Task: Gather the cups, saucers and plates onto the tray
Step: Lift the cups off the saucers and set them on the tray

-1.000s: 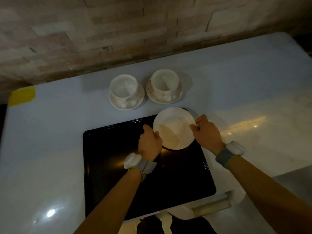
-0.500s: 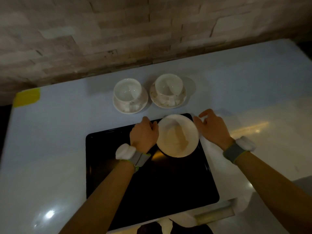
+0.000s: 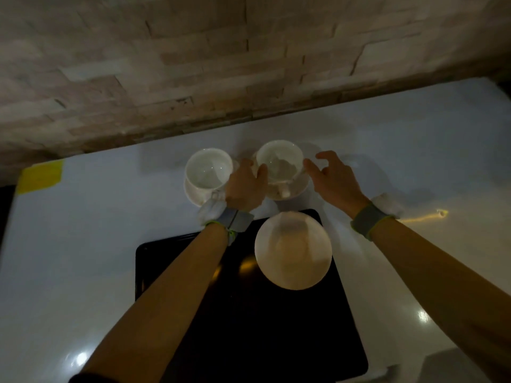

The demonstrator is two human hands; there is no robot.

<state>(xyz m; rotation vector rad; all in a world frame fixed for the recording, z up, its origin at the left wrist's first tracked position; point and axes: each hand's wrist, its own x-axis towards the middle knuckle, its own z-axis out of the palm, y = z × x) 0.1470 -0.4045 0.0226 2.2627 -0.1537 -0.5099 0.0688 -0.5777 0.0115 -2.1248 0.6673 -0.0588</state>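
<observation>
A white plate (image 3: 293, 252) lies on the far right corner of the black tray (image 3: 249, 327). Beyond the tray, two white cups stand on saucers on the table. My left hand (image 3: 244, 186) is between them, its fingers against the left side of the right cup (image 3: 279, 161) and its saucer (image 3: 300, 187). My right hand (image 3: 331, 181) is at that cup's right side, fingers spread, the fingertips at the rim. The cup still rests on its saucer. The left cup (image 3: 208, 170) on its saucer (image 3: 193, 194) is untouched; my left wrist hides its near edge.
The pale glossy table (image 3: 414, 147) runs back to a brick wall (image 3: 249, 64). A yellow patch of tape (image 3: 41, 175) marks the far left corner. The light is dim, with glare spots on the tabletop.
Both hands have let go of the plate, which now lies on the tray, and have moved forward to the two sides of the right cup.
</observation>
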